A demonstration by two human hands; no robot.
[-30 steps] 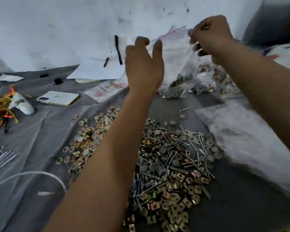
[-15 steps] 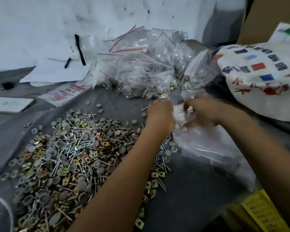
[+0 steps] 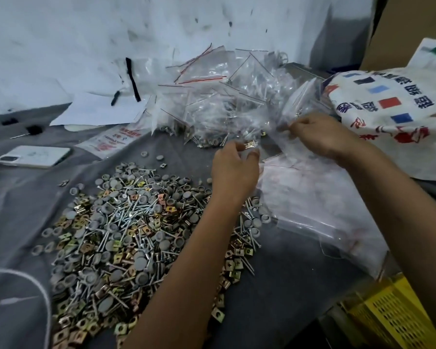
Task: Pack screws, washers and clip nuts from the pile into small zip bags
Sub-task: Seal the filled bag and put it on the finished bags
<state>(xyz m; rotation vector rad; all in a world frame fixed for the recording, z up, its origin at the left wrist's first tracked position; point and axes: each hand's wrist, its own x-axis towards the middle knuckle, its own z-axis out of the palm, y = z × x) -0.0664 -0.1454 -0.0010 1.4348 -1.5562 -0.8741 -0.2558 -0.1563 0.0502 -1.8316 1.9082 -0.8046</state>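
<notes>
- Near right corner: yellow perforated crate [image 3: 393, 316], partly under the right forearm.
- Near left: white cord [image 3: 39, 285] looping over the grey cloth [image 3: 15, 197] that covers the table.
- Centre-left: big pile of hardware [image 3: 126, 227] – screws, grey round washers, brass-coloured clip nuts all mixed. Left forearm passes over its right side.
- Right of pile: stack of empty zip bags [image 3: 320, 210] lying flat, under & between both wrists.
- Left hand [image 3: 233, 167] raised just past the pile's far edge, fingers curled; thumb & fingertips pinch a clip nut [image 3: 251, 144], which sticks up above the hand.
- Right hand [image 3: 320, 134] to the right of the left & a bit farther, fingers bent, pinching a small zip bag [image 3: 286, 127] – bag sits at its fingertips, just right of the clip nut; mouth open or not, can't tell.
- Behind both hands: heap of filled bags [image 3: 224, 96], red seal lines showing.
- Far right: printed cloth sack [image 3: 398, 109].
- Far left: white phone [image 3: 33, 156] face down; papers [image 3: 96, 109] against the white wall [image 3: 86, 34].
</notes>
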